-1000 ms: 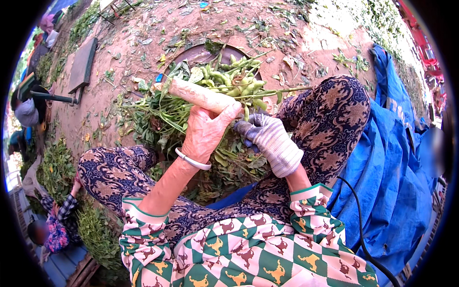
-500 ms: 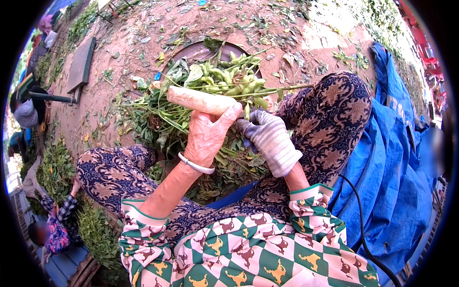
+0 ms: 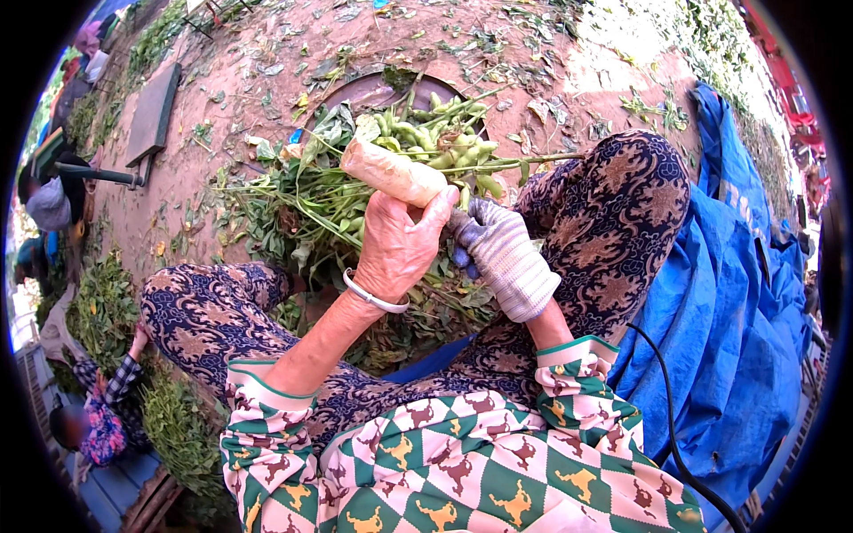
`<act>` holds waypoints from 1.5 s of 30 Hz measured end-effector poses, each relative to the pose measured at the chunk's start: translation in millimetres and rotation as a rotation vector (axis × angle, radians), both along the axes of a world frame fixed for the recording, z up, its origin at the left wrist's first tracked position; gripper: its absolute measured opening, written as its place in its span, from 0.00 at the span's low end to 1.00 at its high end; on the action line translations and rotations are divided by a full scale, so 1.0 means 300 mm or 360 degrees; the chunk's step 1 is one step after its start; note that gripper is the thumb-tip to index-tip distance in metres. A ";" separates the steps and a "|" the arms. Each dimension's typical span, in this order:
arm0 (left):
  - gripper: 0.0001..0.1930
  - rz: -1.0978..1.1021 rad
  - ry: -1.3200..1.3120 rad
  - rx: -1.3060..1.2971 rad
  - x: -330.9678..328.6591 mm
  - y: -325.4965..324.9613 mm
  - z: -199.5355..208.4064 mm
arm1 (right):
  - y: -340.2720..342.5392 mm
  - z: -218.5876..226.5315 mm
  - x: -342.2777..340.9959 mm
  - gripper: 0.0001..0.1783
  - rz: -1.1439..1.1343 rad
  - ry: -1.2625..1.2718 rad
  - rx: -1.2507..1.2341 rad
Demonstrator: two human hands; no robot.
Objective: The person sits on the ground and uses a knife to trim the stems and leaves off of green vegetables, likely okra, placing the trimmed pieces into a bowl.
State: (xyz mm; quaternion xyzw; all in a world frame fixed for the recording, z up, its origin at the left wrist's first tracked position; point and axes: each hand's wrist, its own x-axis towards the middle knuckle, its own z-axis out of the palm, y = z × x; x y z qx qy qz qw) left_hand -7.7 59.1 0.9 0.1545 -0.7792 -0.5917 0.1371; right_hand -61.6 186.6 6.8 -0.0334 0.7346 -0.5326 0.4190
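Note:
My bare left hand [image 3: 395,240] is closed, its thumb lying against one end of a pale, thick cylinder [image 3: 391,171]. Whether the cylinder is gripped or worn over a finger I cannot tell. Close beside it, my right hand [image 3: 506,258], in a striped knit glove, is closed around the stem of a bean plant [image 3: 533,162]; its fingertips are partly hidden. Green bean pods [image 3: 426,133] hang together just beyond both hands. Behind them shows the rim of a round brown basin [image 3: 355,89]. Leafy stalks [image 3: 275,204] lie under and left of my left hand.
A blue tarp [image 3: 702,302] lies at my right, with a black cable [image 3: 671,417] across it. Leaf litter covers the dirt ground [image 3: 222,115]. A dark flat board [image 3: 153,115] stands at the far left. Another person [image 3: 102,409] sits at lower left beside piled plants [image 3: 182,426].
My left hand and the pale cylinder have moved right and slightly nearer, toward my right hand. My right hand has barely shifted and stays closed on the stem.

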 end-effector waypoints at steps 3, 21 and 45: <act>0.06 -0.0073 -0.0043 0.0150 -0.011 -0.010 0.021 | 0.014 -0.045 0.003 0.13 0.0082 0.0391 0.0033; 0.06 -0.0155 -0.0120 0.0415 -0.001 -0.059 0.026 | 0.025 -0.014 0.009 0.18 0.0145 0.0130 -0.0164; 0.09 0.0043 -0.0031 0.0321 -0.007 -0.006 -0.022 | 0.016 -0.112 0.032 0.11 0.0251 0.1173 0.0173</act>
